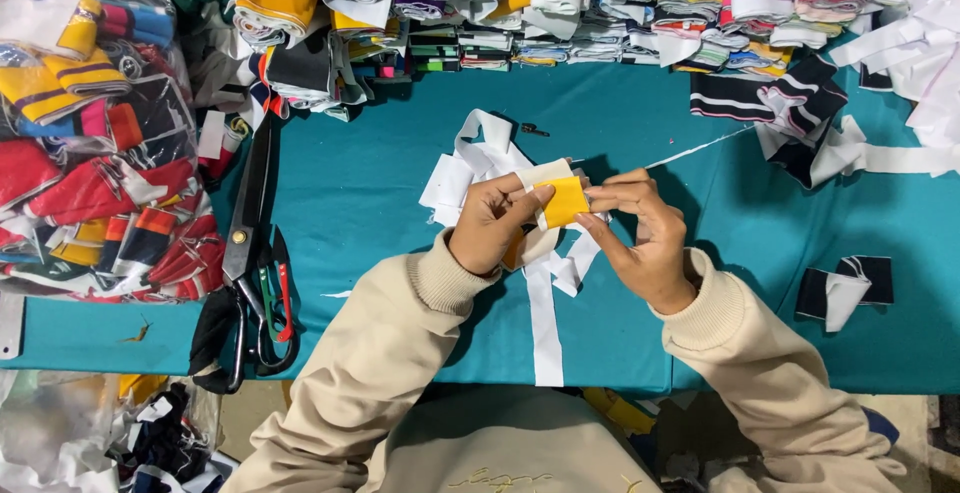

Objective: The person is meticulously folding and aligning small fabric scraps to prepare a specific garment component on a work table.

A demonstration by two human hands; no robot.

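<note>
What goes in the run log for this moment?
left hand: pinches folded yellow-and-cream fabric strip | right hand: pinches its other edge | teal table

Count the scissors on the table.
2: large black scissors at the table's left edge, and smaller red-handled scissors lying against them. More may be hidden under the fabric.

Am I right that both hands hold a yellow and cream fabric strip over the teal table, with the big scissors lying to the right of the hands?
Not quite: the scissors lie left of the hands, as the head view shows. The left hand and right hand do hold the yellow and cream strip over the teal table.
</note>
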